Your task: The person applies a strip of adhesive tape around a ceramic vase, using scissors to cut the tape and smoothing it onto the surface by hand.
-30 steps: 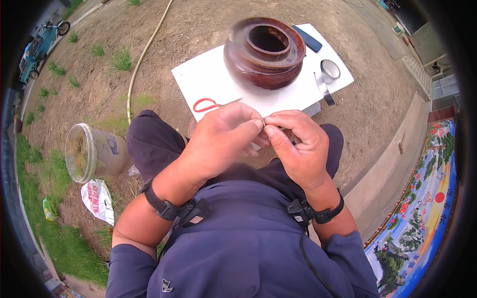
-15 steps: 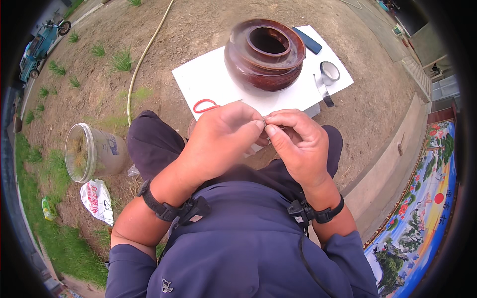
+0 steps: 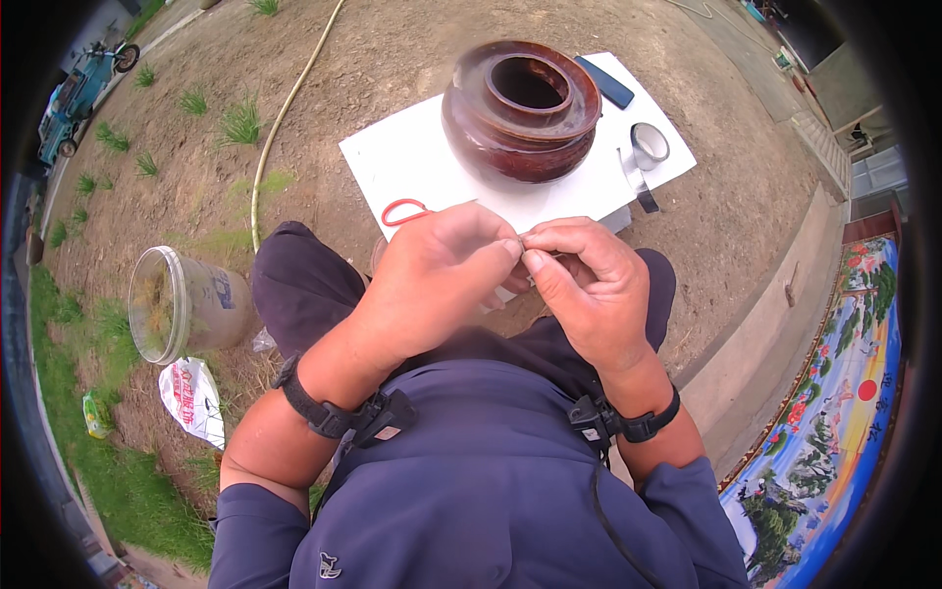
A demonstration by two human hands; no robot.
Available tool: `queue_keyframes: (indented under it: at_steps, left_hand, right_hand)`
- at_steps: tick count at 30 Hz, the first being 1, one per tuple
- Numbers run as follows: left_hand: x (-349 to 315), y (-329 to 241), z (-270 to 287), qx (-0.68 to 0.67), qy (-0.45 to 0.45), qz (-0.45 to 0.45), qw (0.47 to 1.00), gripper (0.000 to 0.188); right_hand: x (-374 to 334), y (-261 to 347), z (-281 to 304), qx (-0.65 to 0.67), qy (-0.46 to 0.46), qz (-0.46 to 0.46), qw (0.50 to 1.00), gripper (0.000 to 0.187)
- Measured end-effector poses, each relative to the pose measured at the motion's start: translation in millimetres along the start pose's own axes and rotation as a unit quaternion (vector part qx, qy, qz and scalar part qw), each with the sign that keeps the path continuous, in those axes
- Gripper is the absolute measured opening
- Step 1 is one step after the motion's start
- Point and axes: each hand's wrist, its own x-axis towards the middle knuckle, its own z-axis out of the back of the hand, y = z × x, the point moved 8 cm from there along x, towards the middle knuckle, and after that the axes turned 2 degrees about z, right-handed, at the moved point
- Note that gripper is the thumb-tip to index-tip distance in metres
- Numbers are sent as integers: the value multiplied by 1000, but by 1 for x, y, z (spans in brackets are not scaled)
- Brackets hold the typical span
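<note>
My left hand [image 3: 442, 265] and my right hand [image 3: 589, 280] meet in front of me, over my lap. Thumb and forefinger of each are pinched together, tip to tip. Something tiny seems to sit between the fingertips, too small to name. Beyond them a white board [image 3: 392, 152] bears a glazed brown jar [image 3: 520, 147] with a wide rim and open mouth. Red-handled scissors [image 3: 404, 210] lie at the board's near left, their blades mostly hidden behind my left hand. A roll of silver tape [image 3: 650, 147] stands on the right, its strip hanging loose toward a small black piece [image 3: 648, 201].
A dark phone [image 3: 604, 82] lies behind the jar. On the left a clear plastic bucket [image 3: 196, 302] rests tipped on the soil beside a white plastic bag [image 3: 191, 398]. A pale hose [image 3: 280, 128] crosses the ground. At the right are a concrete ledge [image 3: 756, 304] and a painted panel [image 3: 824, 432].
Hardly anything differs. Both hands keep the same pinch in the same place, and the view has shifted very slightly.
</note>
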Motion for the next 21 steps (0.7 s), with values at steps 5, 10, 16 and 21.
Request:
queue_keyframes:
  at_steps: [5,10,16,21]
  left_hand:
    - [0,1,1,5,0,1,1000,18]
    - [0,0,1,-4,1,9,1000,18]
    - [2,3,2,-18,12,-19,1000,18]
    - [2,2,-1,-36,20,-28,999,16]
  right_hand:
    - [0,2,-1,-11,5,6,1000,12]
    - [0,2,-1,-11,3,7,1000,13]
    - [1,2,-1,-8,2,14,1000,11]
    - [1,-2,0,17,0,-7,1000,10]
